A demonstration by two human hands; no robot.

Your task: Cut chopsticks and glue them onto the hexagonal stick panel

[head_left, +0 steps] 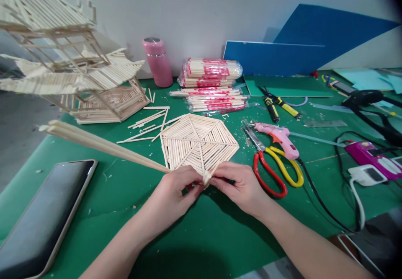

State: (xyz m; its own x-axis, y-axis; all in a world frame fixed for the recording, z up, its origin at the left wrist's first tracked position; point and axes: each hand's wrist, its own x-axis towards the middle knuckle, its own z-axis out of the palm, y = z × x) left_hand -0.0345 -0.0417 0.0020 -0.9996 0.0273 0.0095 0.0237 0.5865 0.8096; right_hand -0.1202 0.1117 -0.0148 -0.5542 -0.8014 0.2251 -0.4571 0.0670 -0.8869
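My left hand [177, 191] is closed around a bundle of long wooden chopsticks [106, 147], which slants up to the left over the table. Fingertips of my right hand [240, 182] pinch the pale near ends of the bundle, where both hands meet. A short stick [215, 169] pokes up beside the right fingers; whether it belongs to the bundle I cannot tell. Just behind my hands lies a flat polygonal panel [201, 140] of sticks laid in triangular sections. Its near edge is partly hidden by my fingers.
A stick-built pagoda model [103, 82] stands at left, near loose sticks [147, 122]. Behind are a pink flask [158, 63] and wrapped chopstick packs [213, 76]. Scissors [270, 166], a pink glue gun [276, 134], pliers [279, 105] and a power strip [367, 157] lie right; a phone [50, 212] lies left.
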